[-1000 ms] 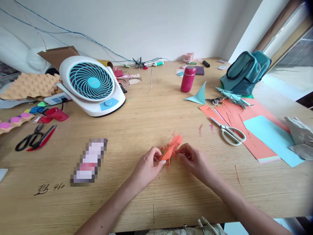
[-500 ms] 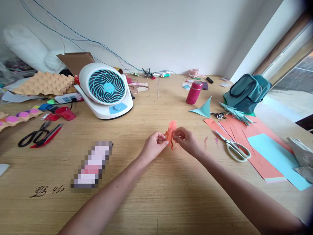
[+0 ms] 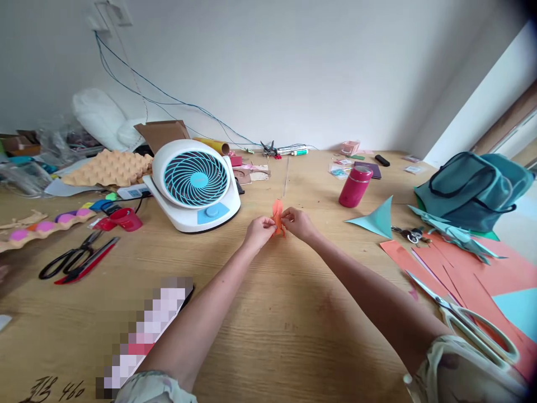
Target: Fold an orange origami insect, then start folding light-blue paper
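Note:
A small orange folded-paper figure [image 3: 277, 211] with thin strips hanging at its lower end is held up over the wooden table. My left hand [image 3: 260, 230] pinches its left side between thumb and fingers. From the other side, my right hand [image 3: 297, 220] pinches its right edge. The figure's exact shape is too small to make out, and my fingertips cover part of it.
To the left are a white fan [image 3: 197, 184], black-handled scissors [image 3: 71, 260] and a blurred-out phone [image 3: 146, 330]. On the right lie a pink bottle [image 3: 354, 187], a teal folded paper [image 3: 377, 219], white-handled scissors [image 3: 474, 324], orange paper sheets [image 3: 440, 257] and a teal bag [image 3: 474, 193].
The camera view has tilted up and shifted, so the table items appear lower. Both arms are stretched further forward, with sleeves now showing. Both hands still pinch the orange paper figure.

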The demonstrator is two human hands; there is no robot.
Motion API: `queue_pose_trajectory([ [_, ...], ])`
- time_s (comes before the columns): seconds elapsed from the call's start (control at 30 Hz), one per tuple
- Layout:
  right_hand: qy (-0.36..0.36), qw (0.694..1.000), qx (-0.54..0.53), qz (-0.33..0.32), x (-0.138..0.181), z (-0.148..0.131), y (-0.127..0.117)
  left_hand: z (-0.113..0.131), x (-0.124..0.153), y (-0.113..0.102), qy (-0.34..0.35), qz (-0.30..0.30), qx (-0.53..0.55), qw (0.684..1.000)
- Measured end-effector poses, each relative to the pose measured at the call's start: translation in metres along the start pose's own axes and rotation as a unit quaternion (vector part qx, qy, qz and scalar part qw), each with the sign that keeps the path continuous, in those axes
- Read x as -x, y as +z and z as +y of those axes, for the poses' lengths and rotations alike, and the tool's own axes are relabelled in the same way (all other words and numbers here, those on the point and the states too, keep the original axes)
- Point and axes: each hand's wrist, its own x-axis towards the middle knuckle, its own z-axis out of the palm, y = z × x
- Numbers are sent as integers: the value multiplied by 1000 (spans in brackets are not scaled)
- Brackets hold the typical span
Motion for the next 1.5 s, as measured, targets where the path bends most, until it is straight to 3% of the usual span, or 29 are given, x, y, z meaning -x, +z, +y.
queue_pose_trajectory([
  [0.23, 22, 1000, 16, -9, -3, 20, -6, -12, -6, 6, 20, -4, -52, 998],
  [0.5, 22, 999, 10, 22, 10, 36, -10, -13, 11, -12, 90, 72, -92, 989],
  [0.7, -15, 998, -36, 54, 17, 48, -4, -16, 15, -11, 154, 16, -66, 986],
  [1.07, -50, 989, -112, 81, 16, 53, 9, -22, 12, 4, 157, -10, -28, 987],
  [1.27, -7, 990, -96, 100, 11, 47, -1, -17, 15, 11, 153, 17, -39, 987],
  [1.5, 84, 991, -75, 74, -31, 32, -15, -10, 27, 16, 172, 52, -82, 980],
])
